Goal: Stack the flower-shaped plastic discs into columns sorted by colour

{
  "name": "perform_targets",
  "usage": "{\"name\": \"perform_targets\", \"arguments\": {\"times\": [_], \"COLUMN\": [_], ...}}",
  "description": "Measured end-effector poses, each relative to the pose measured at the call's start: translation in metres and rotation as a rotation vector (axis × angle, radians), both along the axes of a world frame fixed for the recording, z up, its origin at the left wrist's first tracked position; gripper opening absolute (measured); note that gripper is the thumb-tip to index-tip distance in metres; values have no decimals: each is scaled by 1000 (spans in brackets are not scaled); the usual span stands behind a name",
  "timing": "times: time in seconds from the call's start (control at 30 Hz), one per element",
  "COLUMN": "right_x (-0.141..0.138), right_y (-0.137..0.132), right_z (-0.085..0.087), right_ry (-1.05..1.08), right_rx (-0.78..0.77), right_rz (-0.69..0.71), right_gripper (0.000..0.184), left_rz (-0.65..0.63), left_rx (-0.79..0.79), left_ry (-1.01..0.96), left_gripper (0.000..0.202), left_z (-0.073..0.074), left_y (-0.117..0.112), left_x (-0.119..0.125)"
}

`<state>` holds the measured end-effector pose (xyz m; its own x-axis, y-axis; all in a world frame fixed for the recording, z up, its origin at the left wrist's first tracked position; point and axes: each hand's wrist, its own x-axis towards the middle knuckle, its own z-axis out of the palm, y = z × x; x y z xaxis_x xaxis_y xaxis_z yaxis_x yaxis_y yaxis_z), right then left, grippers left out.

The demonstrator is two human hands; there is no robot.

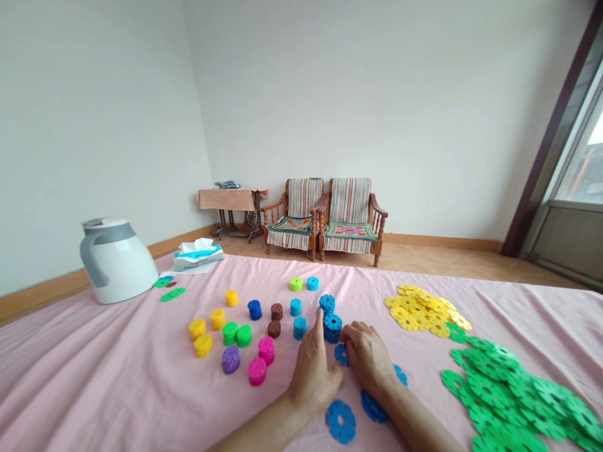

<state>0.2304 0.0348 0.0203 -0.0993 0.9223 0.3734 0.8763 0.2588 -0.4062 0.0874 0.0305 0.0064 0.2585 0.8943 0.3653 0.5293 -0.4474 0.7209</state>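
Two stacks of blue slotted discs stand close together in front of my hands: the far blue stack [326, 304] and the near blue stack [332, 329]. My left hand [311, 370] has its index finger stretched up to the far stack's left side and its thumb spread away. To the right of the near stack, my right hand [366, 355] has curled fingers close against it; what they hold, if anything, is hidden. One loose blue disc [342, 355] lies partly under the right fingers. Another blue disc [342, 422] lies flat nearer to me, and a blue disc pile [372, 407] is partly covered by my right wrist.
Left of my hands stand several small stacks, including pink [257, 371], purple [230, 360] and yellow [203, 345]. A yellow pile [419, 309] and a green pile [513, 389] lie right. A white jug [122, 263] and tissue box [198, 256] stand on the pink cloth [141, 376].
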Motion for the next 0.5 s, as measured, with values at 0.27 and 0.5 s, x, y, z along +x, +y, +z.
{"name": "perform_targets", "arguments": {"times": [0.27, 0.5], "right_x": [0, 5], "right_y": [1, 3], "right_z": [-1, -4], "right_ry": [-8, 0], "right_rx": [3, 32], "right_rz": [24, -78], "right_gripper": [26, 30], "left_rz": [-6, 6], "left_rx": [15, 19], "left_ry": [-24, 1], "left_gripper": [88, 87], "left_z": [0, 0], "left_y": [-1, -8], "left_x": [0, -2]}}
